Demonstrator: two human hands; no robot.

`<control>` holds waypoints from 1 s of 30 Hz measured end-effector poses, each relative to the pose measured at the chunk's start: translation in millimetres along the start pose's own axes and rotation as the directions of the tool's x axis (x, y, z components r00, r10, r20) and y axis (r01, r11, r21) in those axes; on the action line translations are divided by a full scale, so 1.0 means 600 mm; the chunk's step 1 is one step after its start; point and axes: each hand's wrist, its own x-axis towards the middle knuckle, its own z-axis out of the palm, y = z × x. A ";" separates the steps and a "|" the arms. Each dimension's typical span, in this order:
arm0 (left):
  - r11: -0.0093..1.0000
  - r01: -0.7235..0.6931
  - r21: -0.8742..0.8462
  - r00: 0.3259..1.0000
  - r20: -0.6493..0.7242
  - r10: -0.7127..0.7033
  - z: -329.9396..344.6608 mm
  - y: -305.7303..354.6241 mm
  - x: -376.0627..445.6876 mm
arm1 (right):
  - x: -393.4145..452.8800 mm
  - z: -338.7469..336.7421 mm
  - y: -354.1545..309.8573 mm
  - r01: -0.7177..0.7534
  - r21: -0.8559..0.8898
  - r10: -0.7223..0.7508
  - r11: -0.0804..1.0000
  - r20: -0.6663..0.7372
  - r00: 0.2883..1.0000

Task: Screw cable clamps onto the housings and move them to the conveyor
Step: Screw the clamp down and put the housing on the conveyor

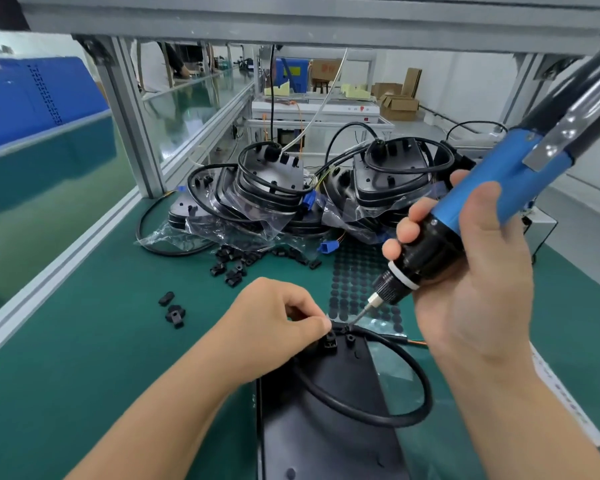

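Observation:
A black housing point(329, 420) lies on the green mat in front of me, with a black cable point(406, 372) looping over its far right corner. My left hand point(274, 313) has its fingers curled and pinches at the housing's far edge, beside a small black cable clamp point(330, 341). My right hand point(465, 282) grips a blue and black electric screwdriver point(471, 206), tilted down to the left. The screwdriver's bit tip touches the housing's far edge at a screw post point(347, 330). My left fingers hide what they pinch.
Stacked housings with cables and plastic bags point(291, 195) fill the far side of the mat. Loose black clamps point(236, 265) lie before them, two more clamps point(172, 308) to the left. A sheet of black round pads point(354, 282) sits under the screwdriver. The green conveyor point(49, 188) runs along the left.

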 end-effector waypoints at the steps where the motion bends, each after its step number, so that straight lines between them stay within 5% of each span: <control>1: 1.000 0.005 -0.016 1.000 0.021 -0.004 -0.002 0.000 0.001 | 0.000 0.003 0.002 0.016 -0.019 -0.016 1.000 0.009 1.000; 5: 0.996 0.017 -0.092 0.995 0.104 -0.007 -0.008 -0.001 0.000 | -0.004 0.011 0.012 0.030 -0.071 -0.027 0.997 0.037 0.999; 19: 0.988 0.019 -0.152 0.998 0.066 -0.009 -0.001 -0.003 -0.002 | -0.018 0.014 0.027 0.127 -0.216 -0.101 0.968 0.131 0.986; 30: 0.990 0.011 -0.139 0.998 0.059 -0.002 -0.001 -0.006 -0.001 | -0.021 0.035 0.028 0.055 -0.145 -0.018 0.988 0.240 0.970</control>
